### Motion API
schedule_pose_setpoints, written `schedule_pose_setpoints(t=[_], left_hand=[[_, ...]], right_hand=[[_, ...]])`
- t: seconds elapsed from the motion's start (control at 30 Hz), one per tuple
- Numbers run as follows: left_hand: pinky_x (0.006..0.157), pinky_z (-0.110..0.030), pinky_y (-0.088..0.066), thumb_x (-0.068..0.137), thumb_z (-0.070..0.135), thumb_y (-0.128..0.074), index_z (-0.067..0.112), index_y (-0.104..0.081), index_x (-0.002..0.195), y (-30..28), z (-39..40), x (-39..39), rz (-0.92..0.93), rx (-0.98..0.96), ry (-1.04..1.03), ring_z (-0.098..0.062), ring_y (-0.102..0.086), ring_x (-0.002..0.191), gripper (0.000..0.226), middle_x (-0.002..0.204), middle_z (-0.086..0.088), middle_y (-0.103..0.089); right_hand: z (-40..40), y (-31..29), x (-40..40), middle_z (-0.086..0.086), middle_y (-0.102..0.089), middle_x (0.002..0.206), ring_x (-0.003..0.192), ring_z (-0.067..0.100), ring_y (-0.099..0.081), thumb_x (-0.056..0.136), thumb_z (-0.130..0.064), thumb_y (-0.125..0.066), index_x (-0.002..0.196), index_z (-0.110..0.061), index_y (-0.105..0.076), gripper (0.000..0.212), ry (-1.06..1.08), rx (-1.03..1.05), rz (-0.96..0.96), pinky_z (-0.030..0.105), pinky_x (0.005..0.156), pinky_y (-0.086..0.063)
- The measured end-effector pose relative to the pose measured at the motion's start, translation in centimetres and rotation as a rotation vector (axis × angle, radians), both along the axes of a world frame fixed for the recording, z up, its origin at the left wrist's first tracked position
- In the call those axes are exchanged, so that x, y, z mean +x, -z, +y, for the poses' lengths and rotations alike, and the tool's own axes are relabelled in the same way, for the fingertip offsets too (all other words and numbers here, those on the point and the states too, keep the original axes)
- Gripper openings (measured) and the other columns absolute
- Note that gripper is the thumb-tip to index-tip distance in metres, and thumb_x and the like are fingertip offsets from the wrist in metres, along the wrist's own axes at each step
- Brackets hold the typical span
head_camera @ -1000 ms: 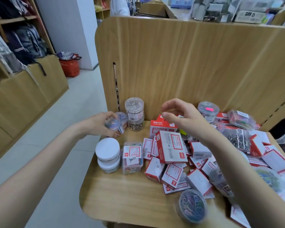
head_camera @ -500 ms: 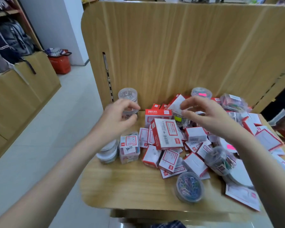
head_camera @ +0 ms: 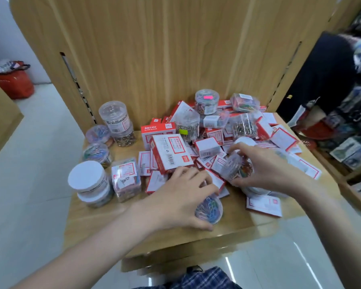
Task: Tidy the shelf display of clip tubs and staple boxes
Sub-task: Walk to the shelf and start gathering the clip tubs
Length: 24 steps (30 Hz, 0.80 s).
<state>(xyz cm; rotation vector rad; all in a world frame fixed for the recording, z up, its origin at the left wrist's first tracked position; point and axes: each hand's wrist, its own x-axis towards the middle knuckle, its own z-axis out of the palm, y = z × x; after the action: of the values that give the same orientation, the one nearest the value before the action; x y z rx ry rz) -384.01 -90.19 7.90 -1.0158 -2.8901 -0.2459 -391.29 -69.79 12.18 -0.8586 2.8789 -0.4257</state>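
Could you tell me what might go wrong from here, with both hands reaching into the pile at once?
The left hand grips a tub of coloured clips close to the shelf's front edge; a slip could send it to the floor. The right hand is pulling a clip tub from among loose staple boxes, which may shift or slide. The two stacked tubs at the back left could topple if bumped.

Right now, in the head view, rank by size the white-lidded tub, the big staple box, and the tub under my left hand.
1. Big staple box.
2. White-lidded tub, close behind; it looks nearly as large.
3. Tub under the left hand: colored-clip tub, partly covered, so unsure.
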Motion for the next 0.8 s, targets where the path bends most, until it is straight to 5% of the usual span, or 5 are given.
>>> schedule_pose_setpoints(t=[0.23,0.4,0.63,0.8], left_hand=[[0.085,-0.033,-0.046,0.060,0.049,-0.078,0.015,-0.052,0.114,-0.2,0.0,0.5,0.010,-0.017,0.144,-0.017,-0.037,0.105,0.069,0.116,-0.005,-0.052],[0.090,-0.025,-0.040,0.069,0.038,-0.077,0.012,-0.048,0.116,-1.5,-1.1,1.1,-0.195,0.297,0.014,-0.008,-0.044,0.105,0.061,0.116,0.000,-0.050],[0.080,-0.010,-0.040,0.066,0.037,-0.081,0.028,-0.054,0.113,-8.5,-8.6,0.2,-0.009,0.751,-0.499,0.005,-0.052,0.099,0.055,0.109,0.016,-0.057],[0.082,-0.018,-0.036,0.070,0.031,-0.079,0.015,-0.055,0.121,-8.8,-16.8,-1.2,0.040,0.599,-0.936,-0.011,-0.050,0.102,0.058,0.115,0.002,-0.056]], right_hand=[[-0.5,-2.4,-0.4,0.012,-0.057,0.086,0.077,0.021,-0.051,0.072,-0.028,-0.075,0.109,-0.021,-0.046,0.048,0.053,-0.345,0.028,0.031,0.070,-0.038],[-1.6,-2.6,-1.3,0.006,-0.057,0.097,0.084,0.017,-0.051,0.070,-0.029,-0.076,0.110,-0.026,-0.045,0.051,-0.008,-0.379,-0.015,0.020,0.072,-0.038],[-7.1,-4.4,-1.3,0.014,-0.060,0.094,0.079,0.028,-0.055,0.071,-0.016,-0.074,0.104,-0.019,-0.050,0.041,-0.173,-0.614,-0.079,0.033,0.072,-0.043],[-13.1,-4.7,-1.2,-0.002,-0.052,0.071,0.060,0.008,-0.043,0.069,-0.019,-0.077,0.094,-0.011,-0.045,0.041,-0.284,-0.621,-0.077,0.021,0.060,-0.036]])
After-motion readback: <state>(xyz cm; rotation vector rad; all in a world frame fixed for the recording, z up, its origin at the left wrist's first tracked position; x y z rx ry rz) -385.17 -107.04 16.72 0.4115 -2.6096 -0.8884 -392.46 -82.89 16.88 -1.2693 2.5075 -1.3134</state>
